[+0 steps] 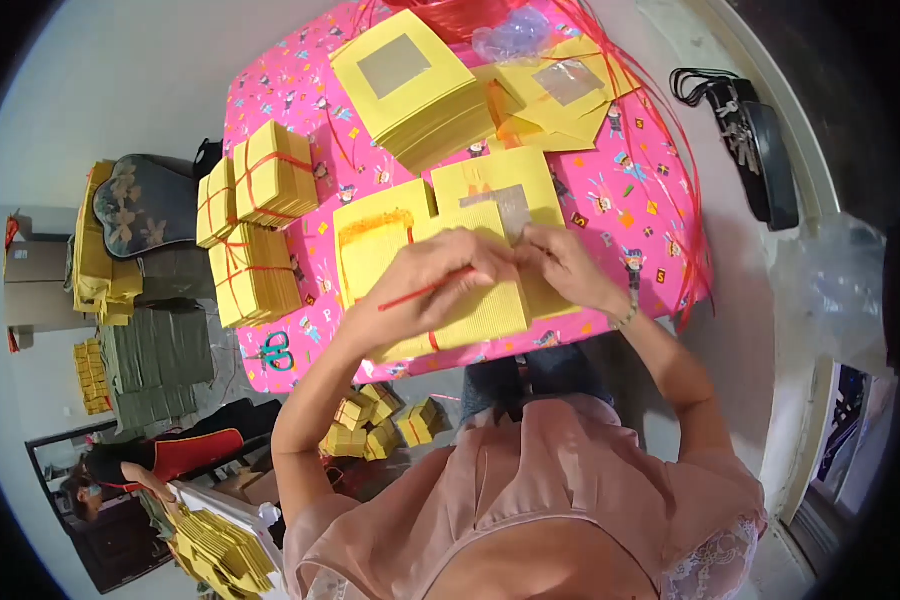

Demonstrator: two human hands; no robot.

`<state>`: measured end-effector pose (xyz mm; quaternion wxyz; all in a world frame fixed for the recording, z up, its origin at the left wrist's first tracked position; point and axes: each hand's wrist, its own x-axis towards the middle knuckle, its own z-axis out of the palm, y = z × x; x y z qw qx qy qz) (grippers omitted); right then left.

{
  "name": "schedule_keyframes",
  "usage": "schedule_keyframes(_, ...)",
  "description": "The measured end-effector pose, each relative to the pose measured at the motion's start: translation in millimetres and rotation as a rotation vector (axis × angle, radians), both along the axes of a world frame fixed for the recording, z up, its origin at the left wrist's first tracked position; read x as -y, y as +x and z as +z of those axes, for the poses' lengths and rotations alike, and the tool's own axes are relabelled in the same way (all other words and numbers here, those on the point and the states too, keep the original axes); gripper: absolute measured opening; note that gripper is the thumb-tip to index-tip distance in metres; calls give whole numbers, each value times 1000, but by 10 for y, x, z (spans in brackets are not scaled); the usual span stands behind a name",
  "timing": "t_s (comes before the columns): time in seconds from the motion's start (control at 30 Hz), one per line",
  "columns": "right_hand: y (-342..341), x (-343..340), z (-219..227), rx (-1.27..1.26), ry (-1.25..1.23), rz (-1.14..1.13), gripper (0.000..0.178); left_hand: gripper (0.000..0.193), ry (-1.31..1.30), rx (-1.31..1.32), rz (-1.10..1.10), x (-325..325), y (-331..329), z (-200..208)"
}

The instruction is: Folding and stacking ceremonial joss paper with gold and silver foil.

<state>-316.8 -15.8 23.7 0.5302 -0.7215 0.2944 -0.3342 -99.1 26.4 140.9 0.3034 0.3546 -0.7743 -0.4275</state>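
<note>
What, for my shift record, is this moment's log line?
left hand: holds red strip | right hand: at right edge of yellow stack

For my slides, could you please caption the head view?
Left hand with red strip, right hand alongside, over ribbed yellow card.

The yellow paper stack [500, 312] looks matt and finely ribbed; the red ribbon [450, 15], glossy plastic. The bench cover [660, 205] seems smooth, the clear bag [513, 37] shiny, crinkled plastic, the blouse [530, 465] soft cloth.

Is a pink tabletop [610, 215], bearing yellow stacks [415, 95] centre and top, tied bundles [273, 172] upper left, scissors [278, 352] below them, red strings [610, 45] upper right.
</note>
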Motion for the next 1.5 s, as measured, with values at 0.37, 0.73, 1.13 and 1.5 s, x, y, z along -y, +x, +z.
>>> schedule_keyframes(0.37,-23,-9,77,-47,-86,-50,17,1,125,-88,59,76,30,-127)
schedule_keyframes(0.73,-199,-190,568,-318,-152,-234,17,15,259,118,287,186,-335,88)
schedule_keyframes(1.13,-79,-175,1108,-421,-708,-410,18,19,92,525,144,314,-410,152)
schedule_keyframes(1.5,-206,-338,927,-338,98,-323,19,17,110,344,299,231,-448,9)
